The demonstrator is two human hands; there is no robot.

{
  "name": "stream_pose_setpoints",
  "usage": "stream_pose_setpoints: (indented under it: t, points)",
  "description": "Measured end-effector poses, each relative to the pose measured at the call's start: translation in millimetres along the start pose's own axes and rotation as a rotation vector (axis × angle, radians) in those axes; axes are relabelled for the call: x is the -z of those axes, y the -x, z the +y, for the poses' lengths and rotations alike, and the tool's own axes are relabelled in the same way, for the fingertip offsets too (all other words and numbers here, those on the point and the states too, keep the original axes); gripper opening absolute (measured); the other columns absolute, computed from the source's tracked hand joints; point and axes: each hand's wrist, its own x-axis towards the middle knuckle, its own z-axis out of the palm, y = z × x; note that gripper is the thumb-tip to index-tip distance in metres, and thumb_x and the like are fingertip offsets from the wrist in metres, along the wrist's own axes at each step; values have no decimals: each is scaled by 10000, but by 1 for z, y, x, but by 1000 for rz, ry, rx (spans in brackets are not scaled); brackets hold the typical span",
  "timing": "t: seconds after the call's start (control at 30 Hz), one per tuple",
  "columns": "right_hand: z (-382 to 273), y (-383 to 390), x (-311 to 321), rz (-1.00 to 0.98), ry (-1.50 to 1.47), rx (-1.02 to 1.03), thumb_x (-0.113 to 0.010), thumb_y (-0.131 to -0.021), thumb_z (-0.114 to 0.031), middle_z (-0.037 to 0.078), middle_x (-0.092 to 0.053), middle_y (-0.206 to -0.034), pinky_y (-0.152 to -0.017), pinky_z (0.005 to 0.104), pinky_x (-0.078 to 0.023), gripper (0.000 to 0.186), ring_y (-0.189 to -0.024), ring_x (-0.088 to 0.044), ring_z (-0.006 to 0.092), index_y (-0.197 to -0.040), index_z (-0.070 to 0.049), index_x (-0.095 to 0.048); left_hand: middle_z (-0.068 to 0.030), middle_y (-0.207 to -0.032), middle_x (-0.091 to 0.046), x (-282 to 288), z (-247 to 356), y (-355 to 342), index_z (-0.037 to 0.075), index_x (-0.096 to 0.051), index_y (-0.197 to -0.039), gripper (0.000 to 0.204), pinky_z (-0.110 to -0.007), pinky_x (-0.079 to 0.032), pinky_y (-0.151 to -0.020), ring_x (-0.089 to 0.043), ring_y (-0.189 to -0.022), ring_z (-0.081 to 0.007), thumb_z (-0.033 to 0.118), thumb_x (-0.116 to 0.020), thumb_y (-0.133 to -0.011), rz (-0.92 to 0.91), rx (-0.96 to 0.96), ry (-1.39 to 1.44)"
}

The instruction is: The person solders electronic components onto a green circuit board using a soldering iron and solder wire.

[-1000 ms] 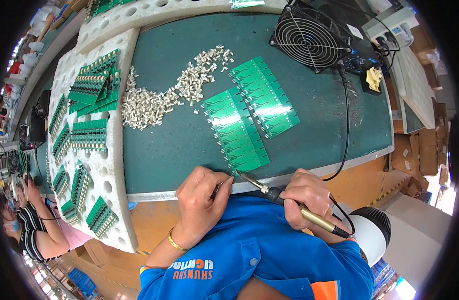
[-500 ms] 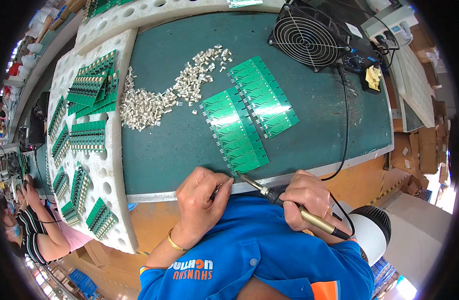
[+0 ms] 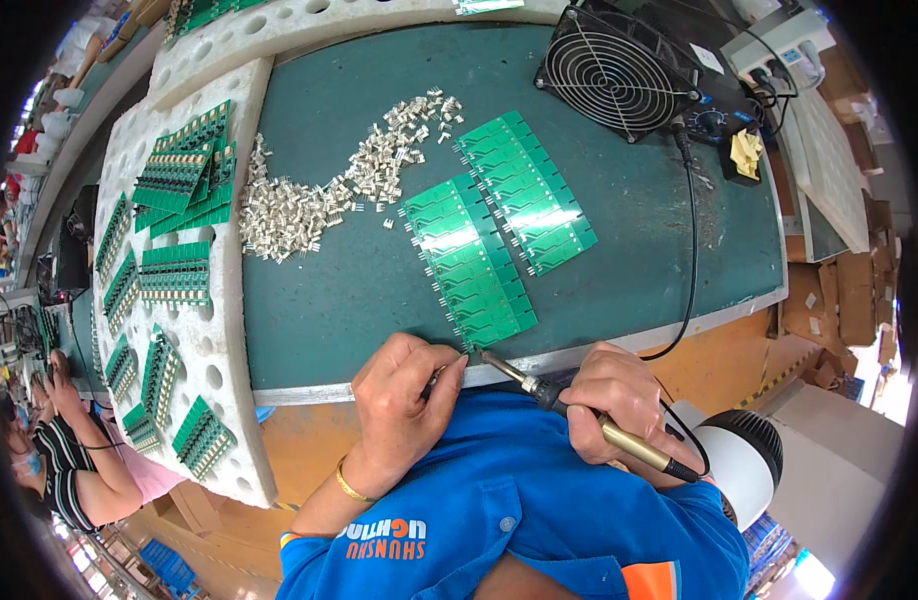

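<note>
My left hand [image 3: 404,400] is closed at the mat's front edge, pinched on something too small to make out, its fingertips beside the lower corner of a green circuit board panel [image 3: 465,262]. My right hand [image 3: 611,405] grips a soldering iron [image 3: 519,378], whose tip is at that same corner, close to the left fingertips. A second green panel [image 3: 529,190] lies to the upper right. Small white pin connectors [image 3: 299,210] are piled loosely behind and left of the panels. Rows of pins stick out along the left edge of the nearer panel.
A perforated foam board [image 3: 229,380] with populated boards stands left, another foam strip [image 3: 339,28] behind. A black fan [image 3: 611,72], iron station [image 3: 714,125], yellow sponge [image 3: 746,155] and cable occupy the right of the green mat [image 3: 619,270]. A co-worker [image 3: 89,460] works at far left.
</note>
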Motion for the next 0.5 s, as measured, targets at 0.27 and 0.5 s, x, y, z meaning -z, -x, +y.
stream_pose_setpoints:
  t: [0.27,0.5]
  points:
    - [-1,0,1,-10,9,-6,-686,-679,32,77,-586,-633,-466,336,-408,170,-485,-539,228,-828,-17,-621,-68,-699,-599,1,-1,-1,12,-704,-814,97,-277,-441,-508,-562,-576,-151,-32,-773,-762,-19,-14,-9]
    - [-1,-1,1,-13,11,9,-683,-700,20,76,-586,-633,-469,331,-418,152,-484,-539,226,-833,-19,-622,-68,-692,-595,0,0,-2,10,-702,-812,96,-274,-432,-498,-557,-570,-150,-32,-771,-760,-17,-27,-11]
